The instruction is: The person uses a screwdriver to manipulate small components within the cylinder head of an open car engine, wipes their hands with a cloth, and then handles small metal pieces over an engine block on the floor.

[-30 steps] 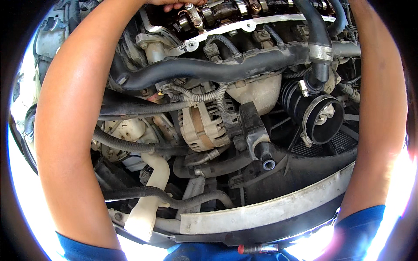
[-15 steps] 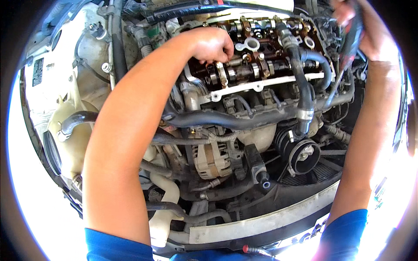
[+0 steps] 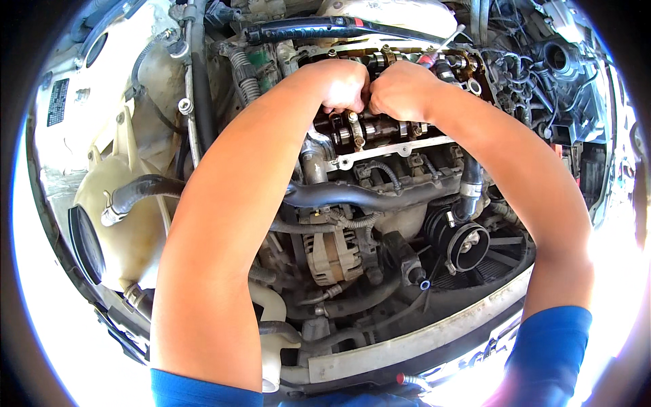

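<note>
My left hand [image 3: 344, 85] is closed over the open top of an engine, knuckles up. Right beside it, my right hand [image 3: 405, 89] is closed too, and the two nearly touch above the camshafts [image 3: 380, 129]. Whatever the fingers pinch is hidden under them. A tool with a red handle end [image 3: 428, 60] and a thin pale shaft sticks out behind my right hand; whether that hand holds it, I cannot tell. The pale gasket edge [image 3: 400, 150] of the cylinder head runs along the near side.
A long black bar with a red band [image 3: 305, 29] lies across the back. At left stands a yellowed coolant tank [image 3: 122, 224] with a hose. In front are a black coolant pipe [image 3: 366, 195], the alternator [image 3: 332, 258] and an uncovered duct mouth [image 3: 468, 247]. Wiring [image 3: 525, 88] crowds the right.
My right hand has come from the far right, where it was blurred with a dark, red-marked object, to beside my left hand. The left hand stays over the engine. The view has shifted slightly.
</note>
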